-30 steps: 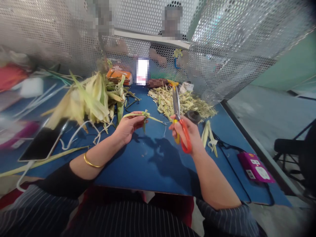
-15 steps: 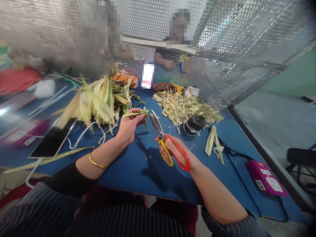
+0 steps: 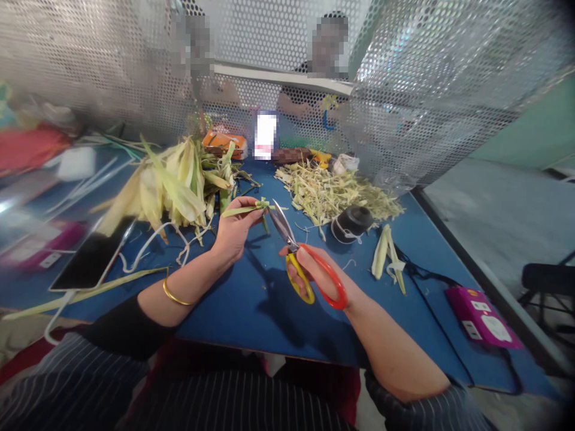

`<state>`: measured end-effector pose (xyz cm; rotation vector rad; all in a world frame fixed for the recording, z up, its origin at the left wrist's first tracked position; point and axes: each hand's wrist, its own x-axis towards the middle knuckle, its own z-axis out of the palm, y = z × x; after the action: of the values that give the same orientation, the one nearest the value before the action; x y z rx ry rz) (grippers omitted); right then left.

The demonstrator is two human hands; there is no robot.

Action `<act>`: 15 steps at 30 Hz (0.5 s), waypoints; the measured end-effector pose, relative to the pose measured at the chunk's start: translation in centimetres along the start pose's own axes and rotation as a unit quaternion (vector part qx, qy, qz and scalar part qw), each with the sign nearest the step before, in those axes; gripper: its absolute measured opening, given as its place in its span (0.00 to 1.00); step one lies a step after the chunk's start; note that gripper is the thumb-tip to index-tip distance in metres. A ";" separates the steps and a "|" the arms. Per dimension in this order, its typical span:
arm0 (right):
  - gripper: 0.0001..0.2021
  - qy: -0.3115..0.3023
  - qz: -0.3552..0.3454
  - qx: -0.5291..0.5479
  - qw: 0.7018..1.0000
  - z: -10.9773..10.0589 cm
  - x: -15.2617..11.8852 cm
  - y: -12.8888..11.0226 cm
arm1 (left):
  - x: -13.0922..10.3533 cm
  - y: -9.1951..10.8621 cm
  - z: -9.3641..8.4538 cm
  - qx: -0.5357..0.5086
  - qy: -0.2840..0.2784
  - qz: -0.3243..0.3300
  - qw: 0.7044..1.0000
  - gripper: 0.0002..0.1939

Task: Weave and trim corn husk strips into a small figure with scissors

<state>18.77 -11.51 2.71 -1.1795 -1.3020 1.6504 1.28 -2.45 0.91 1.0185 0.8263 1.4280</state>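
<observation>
My left hand pinches a small knotted piece of green husk, with strips sticking out to both sides and one hanging down. My right hand is closed round the red and yellow handles of a pair of scissors. The blades are parted, and their tips point up and left, close beside the right side of the knotted piece. Whether a blade touches a strip I cannot tell. A pile of long husks lies left of my left hand, and a heap of cut scraps lies beyond the scissors.
A black spool with white string stands right of the scissors on the blue table. Husk strips and a magenta power strip lie further right. At left lies a tablet with a white cable. Behind the perforated screen are people.
The view has shifted slightly, so the table things appear a little further left. Both hands keep their hold, and the scissor blades remain parted near the knotted husk.
</observation>
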 end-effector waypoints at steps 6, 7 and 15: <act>0.22 0.013 0.000 -0.009 1.000 0.2 0.0 0.0 | -0.1 -0.2 0.1 0.007 -0.011 0.009 1.000 0.10; 0.22 0.020 -0.001 -0.017 1.000 0.3 0.1 0.1 | -0.1 -0.2 0.1 0.010 -0.012 0.008 1.000 0.10; 0.20 0.048 0.023 -0.004 0.999 0.2 0.6 0.9 | 0.0 -0.5 0.1 0.027 -0.020 0.025 0.999 0.09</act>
<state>18.38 -11.28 1.69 -1.2852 -1.2315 1.6022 1.52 -2.44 0.48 1.1125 0.8183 1.4297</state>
